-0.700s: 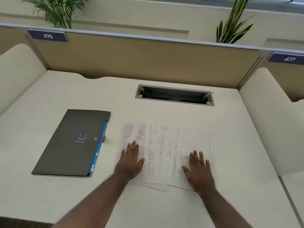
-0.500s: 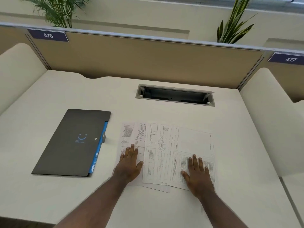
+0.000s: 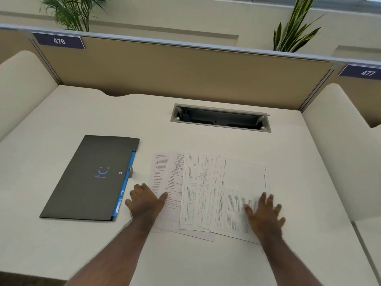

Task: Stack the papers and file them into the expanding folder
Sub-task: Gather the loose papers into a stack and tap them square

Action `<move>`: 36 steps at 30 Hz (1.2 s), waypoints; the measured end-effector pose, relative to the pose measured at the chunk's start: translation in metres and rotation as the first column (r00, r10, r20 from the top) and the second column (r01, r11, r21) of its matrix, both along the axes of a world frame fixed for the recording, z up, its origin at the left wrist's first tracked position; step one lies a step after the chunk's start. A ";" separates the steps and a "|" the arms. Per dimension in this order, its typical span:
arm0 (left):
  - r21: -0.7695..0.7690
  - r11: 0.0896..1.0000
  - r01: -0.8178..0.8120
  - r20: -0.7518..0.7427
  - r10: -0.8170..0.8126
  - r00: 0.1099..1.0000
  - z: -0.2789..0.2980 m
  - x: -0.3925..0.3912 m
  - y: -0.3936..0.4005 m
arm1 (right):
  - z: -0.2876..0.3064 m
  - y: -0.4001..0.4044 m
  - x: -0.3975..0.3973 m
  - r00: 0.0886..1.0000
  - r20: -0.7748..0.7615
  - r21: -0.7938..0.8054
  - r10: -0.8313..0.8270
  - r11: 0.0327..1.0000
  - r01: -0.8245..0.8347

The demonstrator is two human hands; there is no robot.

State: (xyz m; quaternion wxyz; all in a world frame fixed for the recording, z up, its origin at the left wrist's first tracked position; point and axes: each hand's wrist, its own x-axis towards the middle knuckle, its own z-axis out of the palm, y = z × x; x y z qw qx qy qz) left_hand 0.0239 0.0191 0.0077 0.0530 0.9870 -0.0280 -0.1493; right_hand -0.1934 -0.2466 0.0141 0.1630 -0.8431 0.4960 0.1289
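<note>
Several printed papers (image 3: 206, 188) lie fanned out and overlapping in the middle of the white desk. Left of them lies a dark grey expanding folder (image 3: 90, 178), flat and closed, with a blue edge along its right side and a small smiley mark. My left hand (image 3: 145, 203) rests palm down at the left edge of the papers, its fingers spread on the desk and its thumb on the leftmost sheet. At the right edge, my right hand (image 3: 265, 213) lies palm down with fingers spread, partly on the rightmost sheet. Neither hand grips anything.
An open cable tray slot (image 3: 220, 118) is sunk into the desk (image 3: 61, 244) behind the papers. A tan partition (image 3: 175, 67) closes the back, and rounded cream side panels (image 3: 340, 145) stand left and right. Plants rise behind the partition.
Both hands have slid outward and toward me: the left one off the left sheet to its edge, the right one to the right edge of the spread. The papers stay fanned.
</note>
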 end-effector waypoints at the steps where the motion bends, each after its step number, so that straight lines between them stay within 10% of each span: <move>1: 0.019 1.000 -0.008 -0.015 0.008 1.000 0.000 0.002 -0.001 | 0.002 -0.005 0.000 0.998 0.003 0.014 -0.062 0.998 0.062; 17: -0.189 0.977 -0.099 -0.106 0.080 0.991 0.010 0.004 -0.018 | 0.009 -0.018 0.006 0.981 0.020 0.016 -0.194 0.981 0.194; 36: -0.591 0.716 -0.371 -0.338 0.198 0.920 0.015 0.018 -0.013 | 0.005 -0.028 0.014 0.973 0.090 0.069 -0.213 0.976 0.207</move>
